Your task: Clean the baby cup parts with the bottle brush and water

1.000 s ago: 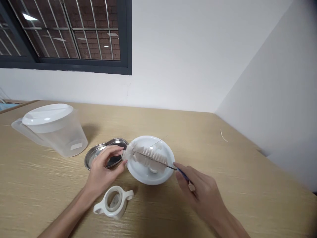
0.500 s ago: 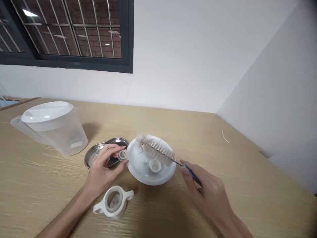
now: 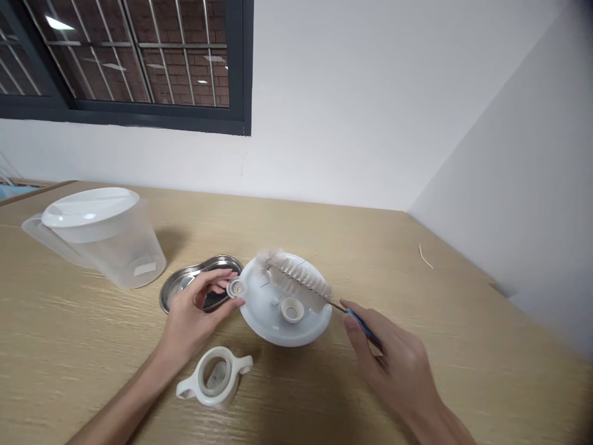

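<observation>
Head view: the wood-coloured bench (image 3: 463, 371) bears the whole arrangement, with the lidded translucent pitcher (image 3: 111, 250) at far left, well apart from the hands. The white bowl (image 3: 285, 339) sits between the left hand (image 3: 192, 315) and the right hand (image 3: 393, 355); the kidney-shaped metal tray (image 3: 173, 292) lies just beside it, partly hidden by the left hand. The blue-handled brush (image 3: 303, 283) spans the bowl obliquely, its long axis running from the right hand, near and right, to a bristle tip at far left. The right fingers are closed around the handle; whether the bristles touch the bowl cannot be told. The white two-handled ring (image 3: 225, 398) rests on the near side of the left fingers, apart from them. A small white cup (image 3: 293, 319) lies in the bowl, below the bristles. The clear round piece (image 3: 236, 288), smallest of all, is pinched between the left thumb and fingertips at the bowl's left rim. The governing relation appears to be brush to piece: the bristle tip stands near it, rightward and farther off, a gap between, the axis passing on its far side. The left hand is nearer that tip.
</observation>
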The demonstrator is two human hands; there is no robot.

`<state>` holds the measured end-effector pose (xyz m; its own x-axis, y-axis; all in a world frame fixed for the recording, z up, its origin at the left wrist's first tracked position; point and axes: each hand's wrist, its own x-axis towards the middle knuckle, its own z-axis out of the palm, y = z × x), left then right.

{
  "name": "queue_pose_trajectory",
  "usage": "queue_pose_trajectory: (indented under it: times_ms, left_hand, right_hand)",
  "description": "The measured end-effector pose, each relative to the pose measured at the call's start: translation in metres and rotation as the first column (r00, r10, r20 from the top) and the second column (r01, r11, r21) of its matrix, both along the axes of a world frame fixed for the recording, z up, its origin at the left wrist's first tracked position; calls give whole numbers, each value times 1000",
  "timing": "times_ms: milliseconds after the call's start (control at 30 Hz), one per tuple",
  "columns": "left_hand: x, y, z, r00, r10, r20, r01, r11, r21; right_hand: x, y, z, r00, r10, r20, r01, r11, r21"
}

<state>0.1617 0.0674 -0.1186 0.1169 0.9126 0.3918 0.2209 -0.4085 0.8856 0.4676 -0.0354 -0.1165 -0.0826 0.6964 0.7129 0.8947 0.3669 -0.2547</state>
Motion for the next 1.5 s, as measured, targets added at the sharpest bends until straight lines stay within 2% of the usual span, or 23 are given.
queue_pose_trajectory:
  times_ms: [167, 367, 467, 567, 733, 933, 1100, 1300, 1367, 1500]
  left_hand:
    - [2, -2, 3, 999, 7, 32, -6, 1000, -7]
    - [6, -3, 4, 995, 46, 94, -41, 997, -62]
    - [7, -5, 5, 992, 78, 104, -71, 995, -66]
    - [7, -6, 5, 992, 89, 92, -84, 995, -54]
    - [7, -8, 2, 992, 92, 84, -88, 995, -54]
    - [6, -8, -1, 992, 94, 79, -92, 995, -37]
    - [6, -8, -1, 993, 90, 76, -90, 996, 0]
    - [6, -11, 1, 991, 104, 86, -109, 993, 53]
    - [5, -12, 1, 991, 94, 96, -103, 990, 91]
    - [5, -16, 1, 993, 73, 98, -88, 983, 163]
  right_hand:
    - [-2, 0, 0, 1000, 24, -20, -24, 1000, 1]
    - [-8, 2, -2, 980, 193, 39, -194, 981, 25]
    - [-9, 3, -6, 993, 86, 77, -90, 995, 50]
    - [-8, 2, -7, 1000, 3, 22, -4, 999, 34]
    - [-13, 1, -7, 982, 187, -34, -188, 982, -32]
    - [-14, 4, -10, 999, 51, -11, -51, 999, 0]
    - [-15, 1, -9, 985, 167, -39, -169, 984, -52]
    - [-11, 3, -9, 1000, 14, -21, -15, 999, -38]
    - [-12, 2, -5, 998, 12, -65, -15, 999, -46]
    - [-16, -3, 1, 989, 82, -121, -90, 994, -63]
